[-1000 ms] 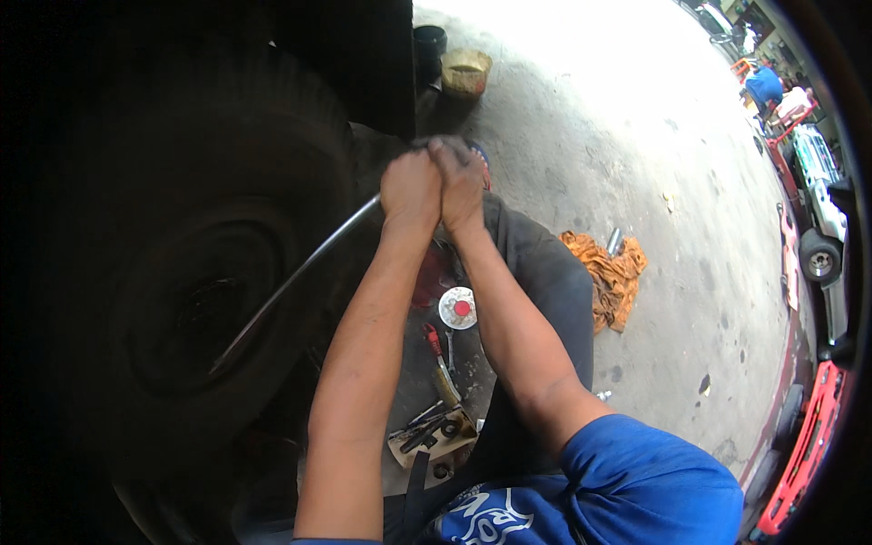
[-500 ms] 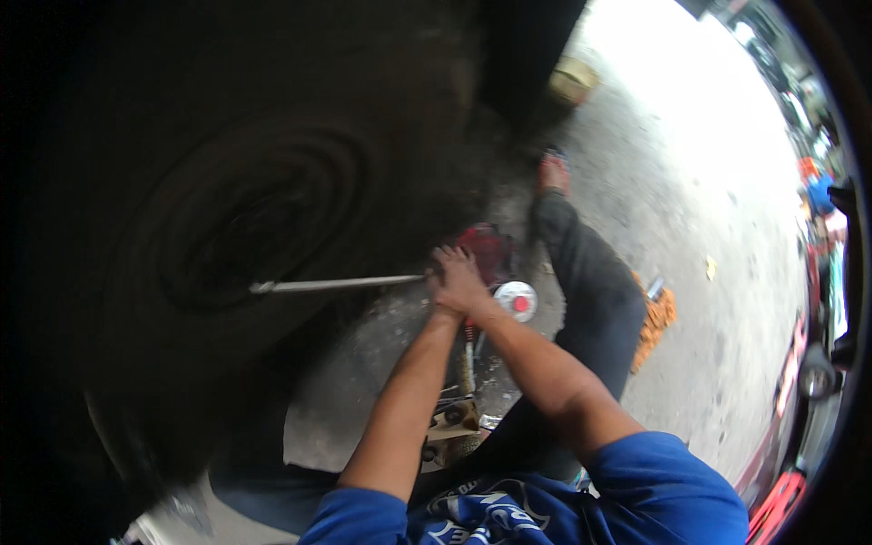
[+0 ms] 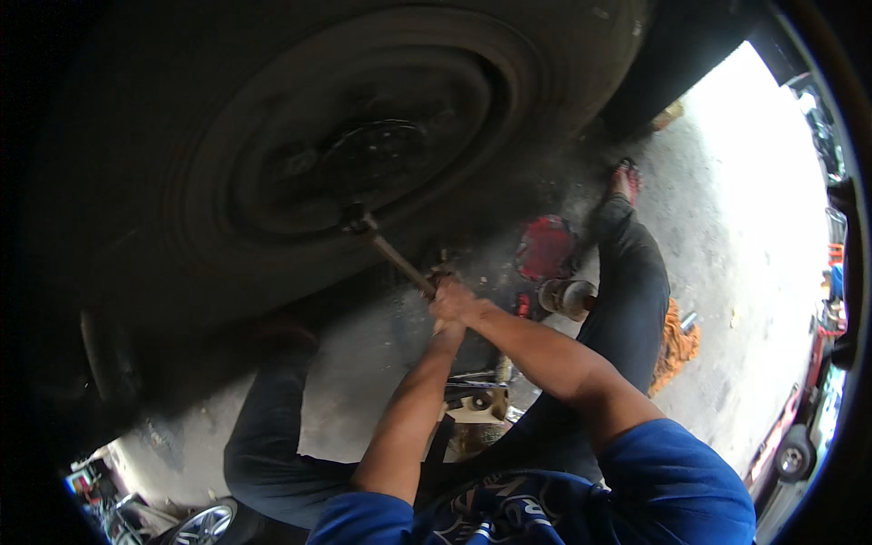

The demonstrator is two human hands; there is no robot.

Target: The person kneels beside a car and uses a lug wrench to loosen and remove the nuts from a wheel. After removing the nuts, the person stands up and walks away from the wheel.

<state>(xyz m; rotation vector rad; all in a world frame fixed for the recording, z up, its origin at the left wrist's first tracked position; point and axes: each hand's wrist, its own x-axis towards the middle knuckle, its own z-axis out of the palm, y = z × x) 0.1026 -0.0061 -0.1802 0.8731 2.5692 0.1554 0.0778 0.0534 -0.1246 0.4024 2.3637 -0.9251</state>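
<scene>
The long-handled wrench point(image 3: 400, 261) slants down and to the right from the big dark wheel point(image 3: 363, 150), its far end set against the wheel's lower face; from my remote seat it's too dark for me to tell what it bites on. My left hand point(image 3: 443, 320) looks closed around the wrench's near end, below the wheel. My right hand point(image 3: 463, 303) lies over the left; blur and overlap hide its fingers, so I cannot tell whether they are spread, pressed together or wrapped round.

I read the step in hand as working the bar with both arms to turn something on the wheel; which way, I can't say. As I judge it, the next move calls for an even push, with the far end kept square so that it doesn't slip off.

Counting: one wrench, two hands, one wheel being worked on. Below and right of that wheel I have one red flattish object point(image 3: 547, 247), one round tub point(image 3: 568, 297) and, lower, one box of dark parts point(image 3: 477, 404). Farther right of it lies one orange cloth point(image 3: 677, 351). I count two other wheels: one point(image 3: 207, 525) far below it toward the left, one point(image 3: 795, 456) far off to its right.
</scene>
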